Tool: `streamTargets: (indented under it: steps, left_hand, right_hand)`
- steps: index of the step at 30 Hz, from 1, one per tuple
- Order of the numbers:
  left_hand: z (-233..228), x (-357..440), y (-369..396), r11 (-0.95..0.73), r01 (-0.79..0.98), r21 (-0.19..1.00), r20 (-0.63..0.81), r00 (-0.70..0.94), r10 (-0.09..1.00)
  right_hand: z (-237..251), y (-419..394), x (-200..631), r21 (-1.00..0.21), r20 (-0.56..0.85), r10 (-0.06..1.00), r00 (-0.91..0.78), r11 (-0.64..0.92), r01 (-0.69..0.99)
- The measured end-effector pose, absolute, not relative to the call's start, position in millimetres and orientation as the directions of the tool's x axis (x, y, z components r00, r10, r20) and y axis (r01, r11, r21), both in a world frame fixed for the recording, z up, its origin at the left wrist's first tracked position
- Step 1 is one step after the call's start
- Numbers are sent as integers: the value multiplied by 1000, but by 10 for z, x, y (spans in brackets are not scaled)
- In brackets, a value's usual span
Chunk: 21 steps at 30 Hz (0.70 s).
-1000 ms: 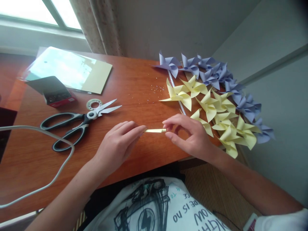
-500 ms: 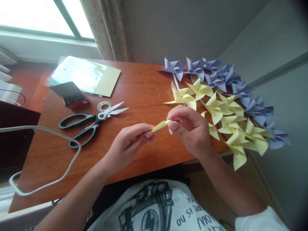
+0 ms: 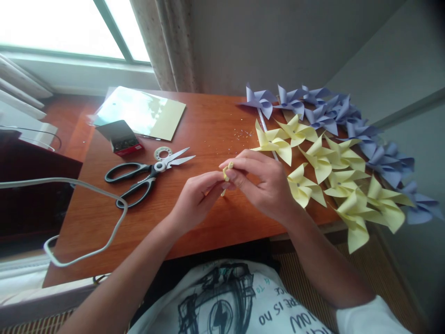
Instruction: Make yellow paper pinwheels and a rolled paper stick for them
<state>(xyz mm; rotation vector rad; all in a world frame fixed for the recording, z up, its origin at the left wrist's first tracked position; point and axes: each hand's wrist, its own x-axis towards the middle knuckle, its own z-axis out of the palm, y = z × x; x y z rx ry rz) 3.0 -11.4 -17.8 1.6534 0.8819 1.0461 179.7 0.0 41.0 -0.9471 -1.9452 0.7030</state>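
Wooden table (image 3: 208,120) stood under window (image 3: 62,28), curtain (image 3: 167,41) behind. Many pinwheels done: yellow pinwheels (image 3: 330,171) and purple pinwheels (image 3: 340,116) piled on table's right side. Scissors (image 3: 146,174), tape roll (image 3: 162,152), small box (image 3: 120,137) lay left. Left hand (image 3: 194,199) and right hand (image 3: 260,181) pinched shut on yellow paper strip (image 3: 225,174), held just above table's near edge; strip unfinished.

- Both forearms bare, no watch, ring or bracelet showing on the left hand (image 3: 196,199) or the right hand (image 3: 264,183).
- White short-sleeved T-shirt (image 3: 222,301), with a black graphic print on its chest.
- Teal and black lettering beside the print.
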Motion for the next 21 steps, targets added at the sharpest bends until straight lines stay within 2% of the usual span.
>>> streamTargets:
  steps: [3, 6, 11, 16, 21]
  left_hand:
    - [-187, 36, -106, -315, 92, 945, 260, 375, 890]
    - [-206, 45, -99, -366, 113, 924, 302, 373, 877]
    - [-231, 62, -96, -421, 124, 899, 346, 390, 854]
    - [-230, 78, -101, -443, 126, 888, 367, 387, 846]
    - [-237, 76, -100, -444, 123, 888, 369, 388, 845]
  right_hand:
    - [411, -16, 1804, -853, 358, 861, -360, 458, 249]
    - [430, -35, 1795, -952, 226, 919, -323, 279, 127]
    - [434, -38, 1766, -996, 82, 961, -264, 74, -39]
    - [424, -14, 1754, -993, 46, 957, -287, 12, -118]
    - [441, -8, 1754, -995, 52, 956, -290, 25, -95]
